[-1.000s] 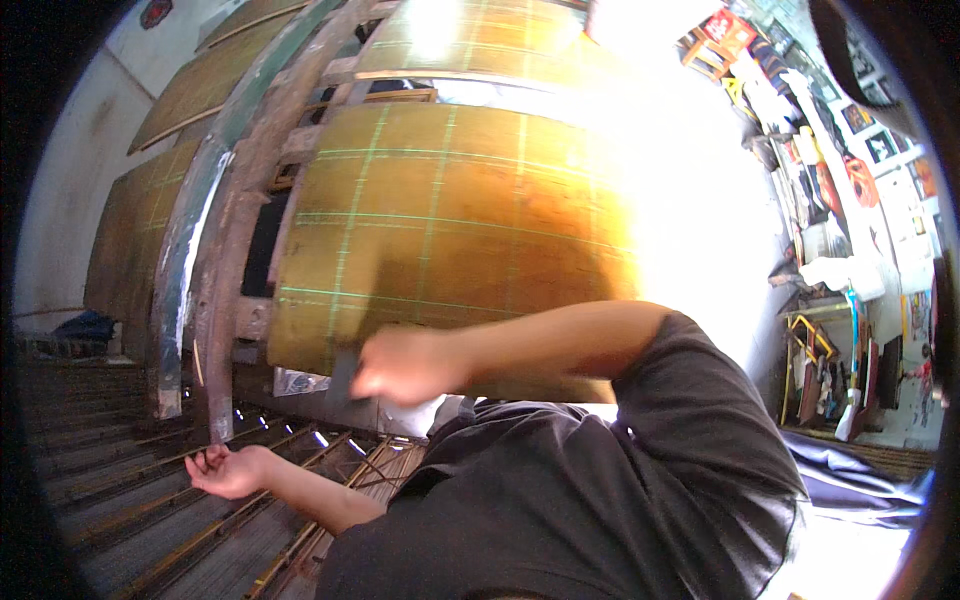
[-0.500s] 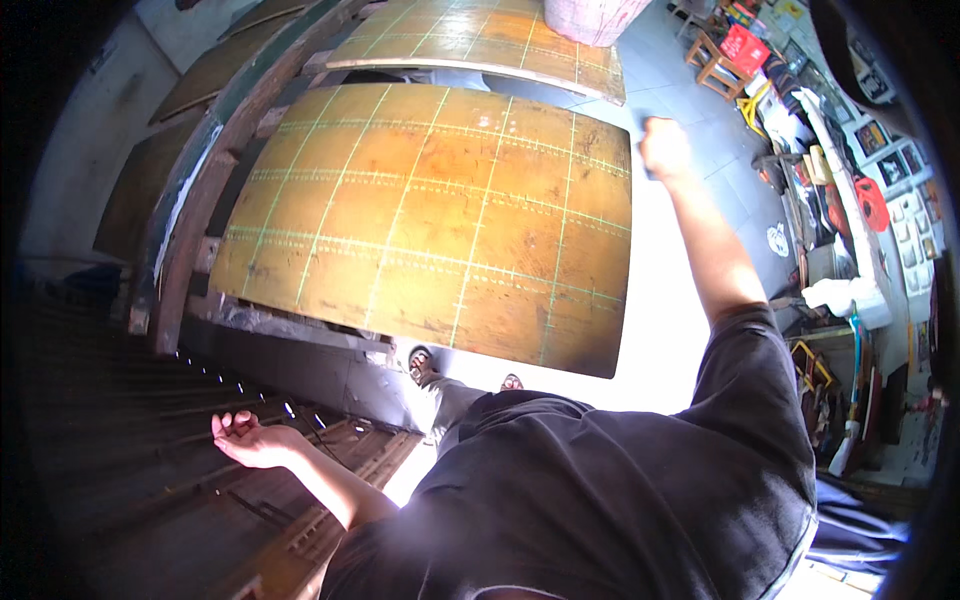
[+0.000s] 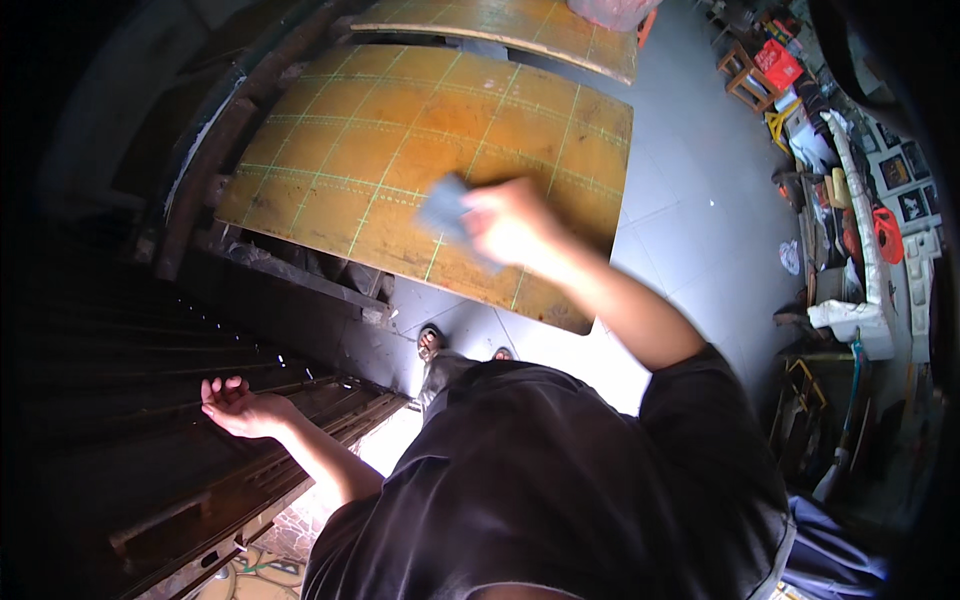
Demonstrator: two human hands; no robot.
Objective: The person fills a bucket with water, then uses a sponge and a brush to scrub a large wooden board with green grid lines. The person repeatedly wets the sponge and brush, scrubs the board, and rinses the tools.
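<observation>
My right hand [image 3: 508, 222] grips a flat blue-grey pad [image 3: 450, 208], smeared by motion, so its exact kind cannot be told. Both are over the right-centre part of a brown board [image 3: 400, 120] marked with a grid of green lines; the pad looks close to or on its surface. Out to the left, away from the board, my left hand [image 3: 240, 408] is palm up with loosely curled, parted fingers and nothing in it. It is nearest to dark ridged slats [image 3: 120, 380].
A second gridded board [image 3: 500, 25] lies beyond the first, carrying a pale bucket [image 3: 612, 10]. Wooden beams [image 3: 200, 160] run along the left side. On the right stand a small wooden stool [image 3: 745, 78], a red bag [image 3: 778, 64] and a cluttered shelf [image 3: 850, 230].
My right hand has swung left from beyond the board's right edge to over the board, with the grey pad now plainly visible. My left hand has barely moved.
</observation>
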